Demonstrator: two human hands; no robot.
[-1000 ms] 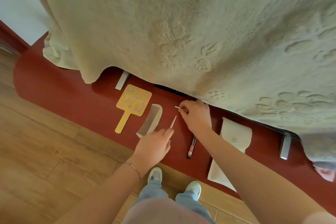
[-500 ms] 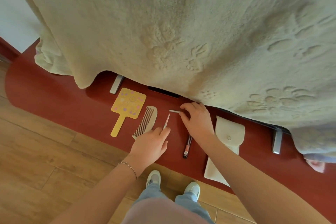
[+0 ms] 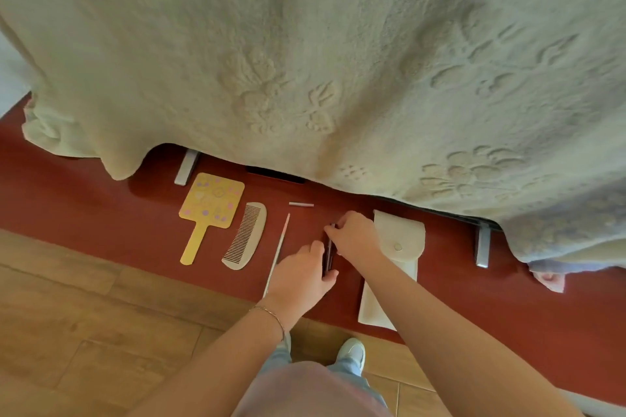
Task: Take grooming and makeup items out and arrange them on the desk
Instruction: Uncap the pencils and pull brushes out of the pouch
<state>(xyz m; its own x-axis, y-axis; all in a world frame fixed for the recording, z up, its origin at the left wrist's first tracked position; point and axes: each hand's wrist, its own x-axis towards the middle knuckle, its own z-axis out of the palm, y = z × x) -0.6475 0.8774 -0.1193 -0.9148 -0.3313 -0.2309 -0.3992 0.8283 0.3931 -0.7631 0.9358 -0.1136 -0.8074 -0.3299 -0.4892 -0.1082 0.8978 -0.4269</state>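
Red desk [image 3: 84, 200] under cream blanket [image 3: 305, 44]; both hands [image 3: 333, 247] pinch a dark makeup pen [image 3: 328, 256].

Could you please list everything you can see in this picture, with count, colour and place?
Hand mirror: one, yellow, leftmost on desk.
Comb: one, cream, right of mirror.
Thin stick: one, pale, right of comb.
Small cap: one, pale, beyond stick.
Dark makeup pen: one, between both hands.
Pouch: one, white, right.
Desk: one, red.
Blanket: one, cream, draped behind.
Left hand: touching pen.
Right hand: pinching pen's far end.
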